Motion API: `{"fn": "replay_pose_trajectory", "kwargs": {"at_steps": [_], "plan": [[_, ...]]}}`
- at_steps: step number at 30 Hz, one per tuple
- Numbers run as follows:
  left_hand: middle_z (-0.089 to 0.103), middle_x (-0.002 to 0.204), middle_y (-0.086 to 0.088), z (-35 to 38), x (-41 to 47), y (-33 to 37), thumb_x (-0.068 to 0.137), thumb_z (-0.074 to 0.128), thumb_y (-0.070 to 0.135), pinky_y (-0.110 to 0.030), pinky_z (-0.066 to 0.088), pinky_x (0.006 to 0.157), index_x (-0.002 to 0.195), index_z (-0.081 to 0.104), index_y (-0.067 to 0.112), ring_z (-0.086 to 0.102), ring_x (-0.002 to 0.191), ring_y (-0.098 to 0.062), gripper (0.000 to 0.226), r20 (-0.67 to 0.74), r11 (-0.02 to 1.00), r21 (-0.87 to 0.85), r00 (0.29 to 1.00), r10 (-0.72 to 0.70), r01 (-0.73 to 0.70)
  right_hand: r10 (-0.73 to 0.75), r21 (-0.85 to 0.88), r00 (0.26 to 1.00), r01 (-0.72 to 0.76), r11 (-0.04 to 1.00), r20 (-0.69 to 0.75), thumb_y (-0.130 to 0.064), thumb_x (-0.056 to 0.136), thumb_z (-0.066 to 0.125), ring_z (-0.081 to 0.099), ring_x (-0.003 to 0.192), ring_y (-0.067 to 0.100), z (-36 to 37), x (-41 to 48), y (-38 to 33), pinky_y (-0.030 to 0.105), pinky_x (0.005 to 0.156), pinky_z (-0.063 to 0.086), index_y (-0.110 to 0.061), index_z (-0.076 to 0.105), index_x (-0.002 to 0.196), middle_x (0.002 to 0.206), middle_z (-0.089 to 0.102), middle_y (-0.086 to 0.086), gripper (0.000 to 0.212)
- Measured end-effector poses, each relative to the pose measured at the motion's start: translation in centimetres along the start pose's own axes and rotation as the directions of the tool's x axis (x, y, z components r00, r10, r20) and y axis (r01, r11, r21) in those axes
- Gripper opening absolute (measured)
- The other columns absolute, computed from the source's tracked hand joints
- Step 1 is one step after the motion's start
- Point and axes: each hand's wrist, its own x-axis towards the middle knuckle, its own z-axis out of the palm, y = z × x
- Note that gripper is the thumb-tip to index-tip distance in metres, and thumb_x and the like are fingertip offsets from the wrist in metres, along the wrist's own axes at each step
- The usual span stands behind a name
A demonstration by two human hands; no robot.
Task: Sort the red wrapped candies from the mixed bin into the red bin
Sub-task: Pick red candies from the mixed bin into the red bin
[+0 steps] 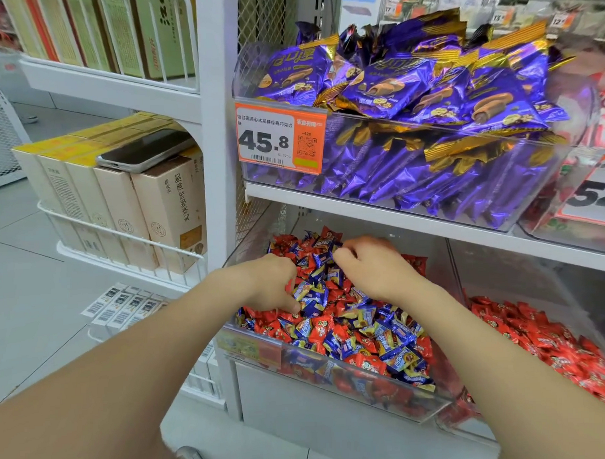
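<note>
The mixed bin (333,369) is a clear plastic tub on the lower shelf, heaped with red and blue wrapped candies (352,323). To its right stands the red bin (453,258), holding only red candies (545,341). Both my hands are inside the mixed bin. My left hand (272,282) has its fingers curled down into the pile near the left wall, with something red showing inside them. My right hand (371,261) is at the back of the heap, fingers curled and pinching among the candies. What either hand holds is hidden.
Above, a clear bin (361,179) of purple snack packs carries an orange price tag (280,137). A white shelf post (218,129) stands left of the bins. Further left, a wire rack holds cream boxes (149,207) with a phone (147,150) lying on top.
</note>
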Motion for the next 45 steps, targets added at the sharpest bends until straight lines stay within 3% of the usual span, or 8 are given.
{"fn": "replay_pose_trajectory", "kwargs": {"at_steps": [6,10,15,19,24,28,39,45], "plan": [[0.053,0.086,-0.012,-0.8,-1.0,0.5,0.102,0.058,0.035,-0.035,0.038,0.064,0.092,0.05,0.011,0.047,0.074,-0.028,0.027,-0.013,1.0,0.019,1.0,0.017,-0.017,-0.048,0.088,0.977,0.03,0.996,0.209,-0.034,0.109,0.056,0.056,0.052,0.007,-0.4,-1.5,0.6,0.03,0.057,0.052,-0.024,0.071,0.099,0.076,0.077,-0.008,0.02],[0.064,0.098,-0.012,-0.5,-0.9,-0.1,0.102,0.059,0.029,-0.033,0.045,0.069,0.098,0.062,0.006,0.056,0.081,-0.028,0.024,0.014,1.0,0.003,1.0,0.001,-0.001,-0.067,-0.036,0.974,0.077,0.996,0.218,-0.053,0.098,0.068,0.066,0.064,0.004,-0.3,-2.0,0.6,0.035,0.069,0.058,-0.032,0.075,0.088,0.081,0.076,-0.006,0.024],[0.062,0.114,-0.005,-0.1,-1.2,0.0,0.091,0.067,0.065,-0.037,0.053,0.085,0.12,0.056,0.011,0.062,0.101,-0.026,0.063,0.08,0.99,0.096,0.991,-0.111,0.103,-0.017,-0.374,0.972,0.106,0.921,0.234,-0.085,0.069,0.073,0.061,0.086,0.014,1.4,-2.9,-1.4,0.035,0.069,0.051,-0.029,0.071,0.093,0.085,0.066,-0.01,0.061],[0.056,0.095,-0.006,0.7,-1.0,0.7,0.086,0.073,0.067,-0.034,0.044,0.067,0.101,0.057,0.006,0.053,0.08,-0.023,0.064,0.102,0.992,0.102,0.991,-0.082,0.071,0.027,-0.509,0.967,0.11,0.854,0.254,-0.078,0.072,0.078,0.055,0.07,0.021,2.7,-2.9,-2.3,0.034,0.064,0.042,-0.02,0.053,0.082,0.074,0.054,-0.003,0.063],[0.046,0.075,-0.007,0.8,-1.1,1.4,0.087,0.079,0.051,-0.035,0.032,0.056,0.071,0.043,0.013,0.041,0.065,-0.022,0.055,-0.026,0.997,0.074,0.999,0.024,-0.022,-0.003,-0.418,0.967,0.113,0.901,0.256,-0.047,0.081,0.08,0.062,0.075,0.024,2.9,-2.3,-1.9,0.035,0.064,0.047,-0.017,0.062,0.088,0.075,0.062,0.0,0.036],[0.046,0.07,-0.006,0.8,-0.9,1.5,0.093,0.071,0.042,-0.035,0.034,0.058,0.074,0.043,0.014,0.041,0.062,-0.021,0.044,-0.019,0.998,0.052,0.999,0.047,-0.046,-0.007,-0.195,0.975,0.052,0.98,0.224,-0.043,0.08,0.075,0.036,0.05,0.022,1.5,-1.9,-0.7,0.034,0.054,0.036,-0.02,0.043,0.057,0.049,0.033,-0.004,0.046],[0.066,0.077,0.001,-1.4,-2.8,3.0,0.095,0.066,0.051,-0.033,0.045,0.063,0.091,0.061,0.02,0.058,0.068,-0.017,0.032,-0.314,0.956,-0.283,0.949,-0.023,-0.071,0.138,0.297,0.99,-0.144,0.944,0.041,-0.035,0.093,0.056,0.031,0.057,0.019,-3.1,-5.7,-1.3,0.035,0.061,0.031,-0.019,0.039,0.063,0.057,0.033,0.0,0.038],[0.05,0.057,0.002,-0.6,-2.6,8.1,0.092,0.071,0.053,-0.026,0.041,0.053,0.097,0.064,0.004,0.046,0.048,-0.019,0.05,-0.244,0.839,-0.532,0.97,-0.024,-0.113,-0.009,0.102,0.977,0.031,0.994,-0.212,-0.041,0.095,0.055,0.043,0.044,0.014,-5.5,-10.9,0.9,0.029,0.052,0.037,-0.016,0.06,0.067,0.048,0.053,-0.005,0.038]]}}
